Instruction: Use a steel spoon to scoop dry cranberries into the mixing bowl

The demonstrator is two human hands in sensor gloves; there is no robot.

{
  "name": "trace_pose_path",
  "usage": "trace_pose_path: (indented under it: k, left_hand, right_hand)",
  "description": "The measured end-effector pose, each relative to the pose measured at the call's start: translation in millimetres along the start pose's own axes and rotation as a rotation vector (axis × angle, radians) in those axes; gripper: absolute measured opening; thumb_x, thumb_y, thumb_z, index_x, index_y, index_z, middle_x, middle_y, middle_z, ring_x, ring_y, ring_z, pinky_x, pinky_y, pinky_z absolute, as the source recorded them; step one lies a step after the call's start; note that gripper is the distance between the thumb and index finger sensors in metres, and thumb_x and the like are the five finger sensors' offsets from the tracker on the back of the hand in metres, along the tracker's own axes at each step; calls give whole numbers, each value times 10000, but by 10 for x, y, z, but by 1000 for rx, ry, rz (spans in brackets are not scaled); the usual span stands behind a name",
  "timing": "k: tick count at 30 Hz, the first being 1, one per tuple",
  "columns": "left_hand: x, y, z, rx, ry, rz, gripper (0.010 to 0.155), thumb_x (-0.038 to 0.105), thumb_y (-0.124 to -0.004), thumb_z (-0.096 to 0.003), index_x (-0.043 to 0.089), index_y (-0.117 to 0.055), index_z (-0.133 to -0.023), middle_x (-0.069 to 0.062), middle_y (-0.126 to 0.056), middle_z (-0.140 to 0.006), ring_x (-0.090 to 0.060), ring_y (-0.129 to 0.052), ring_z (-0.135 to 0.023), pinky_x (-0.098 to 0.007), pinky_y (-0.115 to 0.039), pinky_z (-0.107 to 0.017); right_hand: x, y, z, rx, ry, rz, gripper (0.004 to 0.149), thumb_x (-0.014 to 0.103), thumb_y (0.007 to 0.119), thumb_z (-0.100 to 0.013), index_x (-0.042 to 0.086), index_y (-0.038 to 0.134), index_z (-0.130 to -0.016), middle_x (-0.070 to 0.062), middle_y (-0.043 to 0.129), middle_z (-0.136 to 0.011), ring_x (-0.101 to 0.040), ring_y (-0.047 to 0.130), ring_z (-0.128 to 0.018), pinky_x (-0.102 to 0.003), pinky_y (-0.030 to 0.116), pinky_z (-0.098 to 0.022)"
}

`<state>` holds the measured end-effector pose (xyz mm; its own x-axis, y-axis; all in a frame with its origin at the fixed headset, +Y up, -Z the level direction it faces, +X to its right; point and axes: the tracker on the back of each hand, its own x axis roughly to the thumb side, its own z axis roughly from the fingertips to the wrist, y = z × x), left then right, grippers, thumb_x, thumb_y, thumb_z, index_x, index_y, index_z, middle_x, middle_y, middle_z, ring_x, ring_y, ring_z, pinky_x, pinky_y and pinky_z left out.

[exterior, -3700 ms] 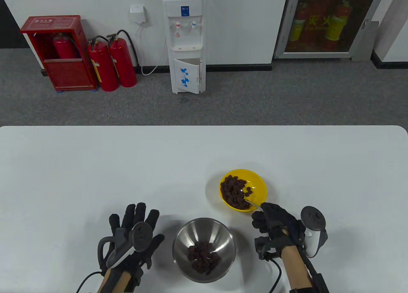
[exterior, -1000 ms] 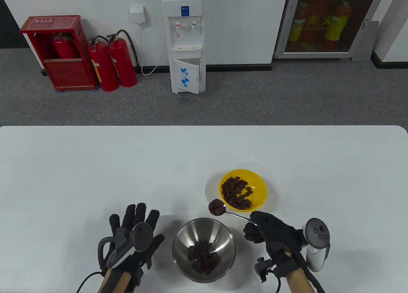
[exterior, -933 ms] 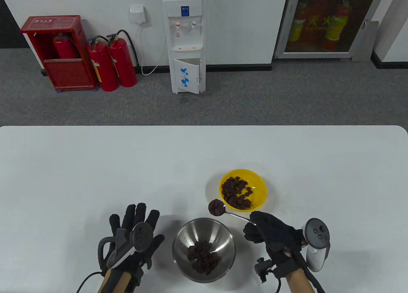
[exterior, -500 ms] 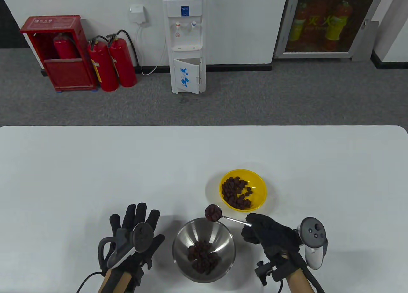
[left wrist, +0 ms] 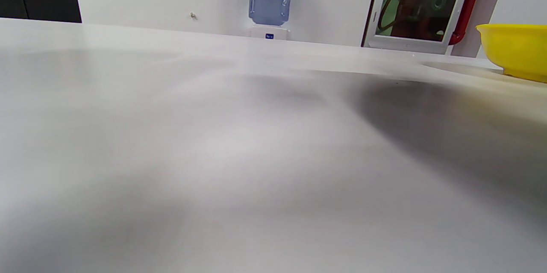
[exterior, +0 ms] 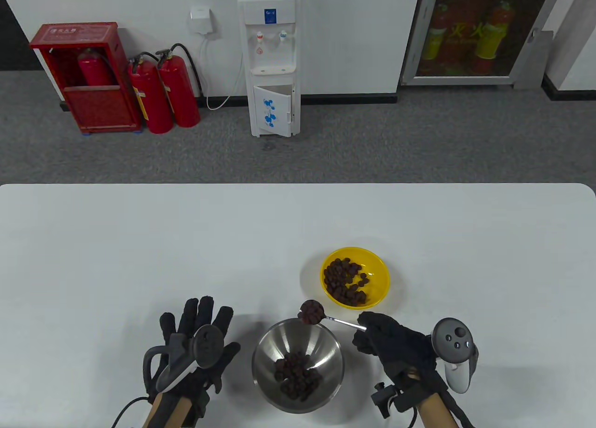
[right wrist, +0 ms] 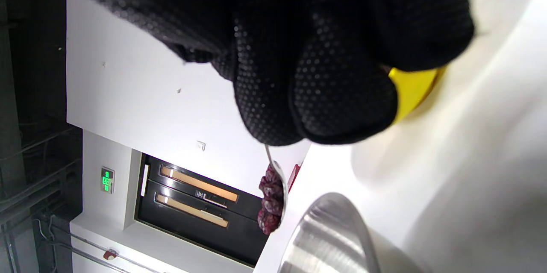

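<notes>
My right hand (exterior: 393, 342) grips the handle of a steel spoon (exterior: 340, 321). Its bowl, heaped with dark red dry cranberries (exterior: 311, 311), hangs just above the far rim of the steel mixing bowl (exterior: 298, 365). That bowl holds a pile of cranberries (exterior: 297, 376). The yellow bowl (exterior: 379, 273) behind it holds more cranberries (exterior: 347, 281). In the right wrist view my gloved fingers (right wrist: 324, 76) cover the handle, and the loaded spoon (right wrist: 273, 198) sits above the mixing bowl's rim (right wrist: 329, 239). My left hand (exterior: 195, 349) rests flat on the table, left of the mixing bowl, fingers spread and empty.
The white table (exterior: 139, 251) stretches far and left of the bowls. The left wrist view shows the bare tabletop (left wrist: 213, 157) and the yellow bowl's edge (left wrist: 513, 48). Beyond the table stand a water dispenser (exterior: 270, 60) and fire extinguishers (exterior: 163, 92).
My right hand has lifted the loaded spoon out of the yellow bowl and carried it left and nearer, to the mixing bowl's far rim. My left hand has not moved.
</notes>
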<state>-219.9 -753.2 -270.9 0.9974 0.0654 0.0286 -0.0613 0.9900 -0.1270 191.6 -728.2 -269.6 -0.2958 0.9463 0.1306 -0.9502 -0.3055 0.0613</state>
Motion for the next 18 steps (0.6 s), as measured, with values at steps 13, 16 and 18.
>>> trace_pose_path:
  k: [13,16,18]
  left_hand:
    - [-1,3,1,0,0,1,742,710,-595,-440,520,-235,-1059,84,-84,-1221,-260,-71,-1164,-692,-30,-721]
    - [-1,4,1,-1,0,-1,741,710,-596,-439,520,-236,-1058,83,-88,-1221,-260,-72,-1164,-692,-31,-721]
    - [-1,4,1,-1,0,0,741,710,-596,-439,520,-236,-1058,84,-84,-1221,-260,-72,-1164,-692,-31,-721]
  right_hand:
    - [83,25,15,7,-81,145,390,308,839,-474,130,889,-818,-6,1018,-668,-261,1053,-520,-471,834,-402]
    - [98,35,22,-2,-91,161,388,307,839,-473,133,891,-817,-9,1018,-669,-262,1052,-520,-472,833,-403]
    - [113,34,27,-11,-108,176,387,306,840,-471,139,892,-816,-6,1017,-671,-263,1050,-523,-473,832,-404]
